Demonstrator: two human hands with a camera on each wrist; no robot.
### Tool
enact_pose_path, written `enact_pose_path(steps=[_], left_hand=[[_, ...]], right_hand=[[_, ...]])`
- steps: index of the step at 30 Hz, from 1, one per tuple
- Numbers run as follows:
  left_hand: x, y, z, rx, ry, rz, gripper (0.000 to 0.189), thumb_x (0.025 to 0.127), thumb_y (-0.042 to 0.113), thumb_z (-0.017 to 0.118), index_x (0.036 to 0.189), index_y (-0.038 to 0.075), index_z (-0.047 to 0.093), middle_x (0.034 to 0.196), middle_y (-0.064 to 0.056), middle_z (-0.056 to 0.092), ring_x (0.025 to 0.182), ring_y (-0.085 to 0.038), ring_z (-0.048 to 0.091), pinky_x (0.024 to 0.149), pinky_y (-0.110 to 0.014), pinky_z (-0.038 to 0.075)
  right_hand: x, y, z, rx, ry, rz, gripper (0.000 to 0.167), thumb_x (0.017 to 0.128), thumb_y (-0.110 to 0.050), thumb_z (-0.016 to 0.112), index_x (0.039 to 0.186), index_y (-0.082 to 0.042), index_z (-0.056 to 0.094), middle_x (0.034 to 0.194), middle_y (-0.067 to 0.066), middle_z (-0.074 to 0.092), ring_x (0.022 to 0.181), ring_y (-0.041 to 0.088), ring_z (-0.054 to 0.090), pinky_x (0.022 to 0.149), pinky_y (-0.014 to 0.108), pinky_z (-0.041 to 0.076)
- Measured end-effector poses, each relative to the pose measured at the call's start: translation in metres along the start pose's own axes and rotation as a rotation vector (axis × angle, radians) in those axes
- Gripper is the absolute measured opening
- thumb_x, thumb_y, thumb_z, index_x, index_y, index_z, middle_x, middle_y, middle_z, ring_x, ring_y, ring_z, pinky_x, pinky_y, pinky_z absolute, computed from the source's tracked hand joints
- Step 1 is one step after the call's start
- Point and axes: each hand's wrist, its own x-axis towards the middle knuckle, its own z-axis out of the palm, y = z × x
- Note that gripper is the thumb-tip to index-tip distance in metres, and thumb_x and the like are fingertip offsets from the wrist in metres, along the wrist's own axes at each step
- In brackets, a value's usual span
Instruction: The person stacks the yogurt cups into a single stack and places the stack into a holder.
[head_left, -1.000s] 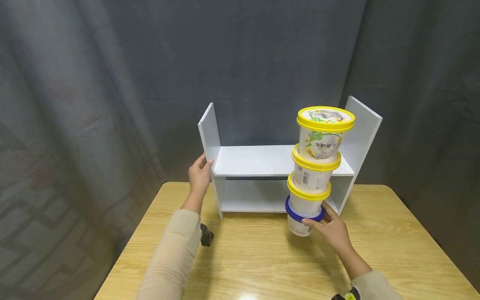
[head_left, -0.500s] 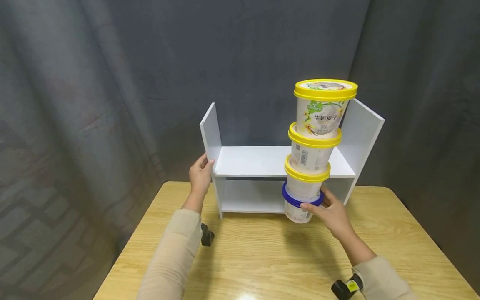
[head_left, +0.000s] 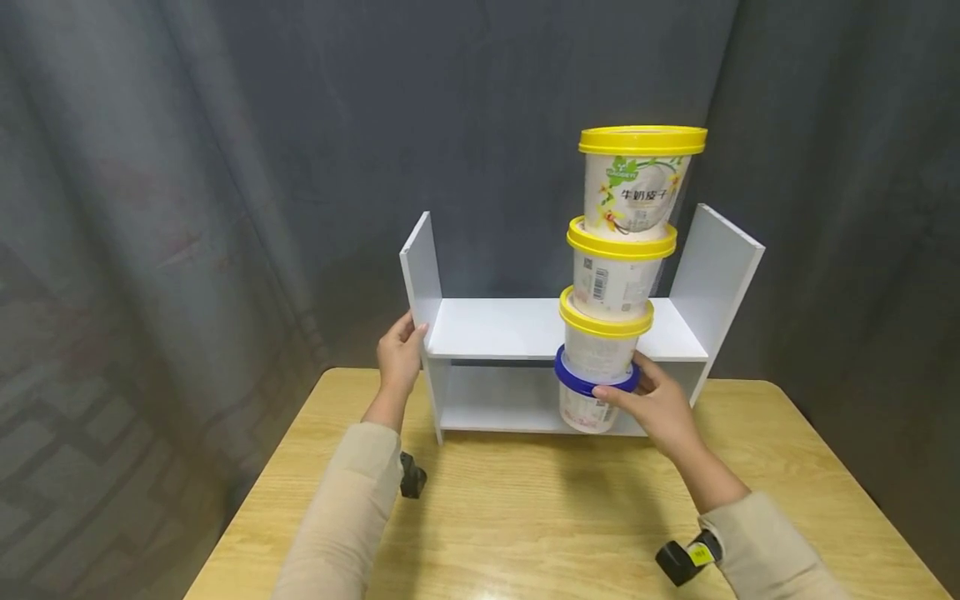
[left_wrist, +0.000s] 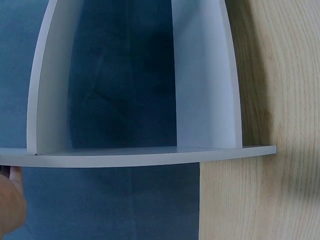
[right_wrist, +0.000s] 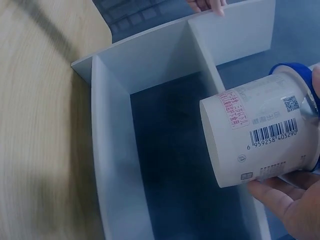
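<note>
My right hand [head_left: 663, 408] grips the lowest tub [head_left: 587, 412], a white one with a blue lid, thumb at its rim. Three white tubs with yellow lids stand stacked on it: a small one [head_left: 600, 354], a wider one [head_left: 611, 287] and the largest [head_left: 637, 196] on top. The column leans slightly right, held up in front of the white shelf [head_left: 495, 327]. In the right wrist view the blue-lidded tub [right_wrist: 260, 132] shows its barcode and base, off the table. My left hand [head_left: 400, 358] pinches the shelf's left side panel [head_left: 422, 267] near the upper board.
The shelf stands on a wooden table [head_left: 495, 508], with an upper board, a lower board [head_left: 495, 398] and a right side panel [head_left: 716, 283]. Grey curtains [head_left: 495, 108] hang behind and at both sides. A black wrist camera [head_left: 678, 562] sits at the right sleeve.
The right hand has raised the tub stack and shifted it slightly left; its top lid now shows nearly edge-on. The left hand keeps its hold on the side panel.
</note>
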Motion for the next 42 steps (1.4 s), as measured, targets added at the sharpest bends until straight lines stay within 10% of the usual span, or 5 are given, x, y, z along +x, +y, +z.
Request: enact_pose_path(steps=[20, 42], left_hand=[[-0.001, -0.005, 0.006, -0.019, 0.01, 0.036, 0.037, 0.083, 0.016, 0.057, 0.119, 0.008, 0.052, 0.114, -0.012, 0.054, 0.102, -0.022, 0.052, 0.083, -0.028, 0.044], [0.008, -0.013, 0.009, -0.028, 0.034, 0.047, 0.037, 0.084, 0.015, 0.056, 0.12, 0.005, 0.051, 0.115, -0.014, 0.053, 0.104, -0.025, 0.051, 0.084, -0.033, 0.043]], right_hand=[[0.02, -0.027, -0.01, 0.023, -0.051, -0.039, 0.085, 0.072, -0.036, 0.068, 0.138, -0.01, 0.021, 0.129, 0.02, 0.037, 0.115, 0.036, 0.037, 0.089, 0.05, 0.034], [0.084, -0.027, 0.004, 0.053, -0.028, 0.015, 0.096, 0.063, -0.047, 0.071, 0.138, -0.013, 0.021, 0.13, 0.019, 0.036, 0.115, 0.036, 0.035, 0.09, 0.049, 0.034]])
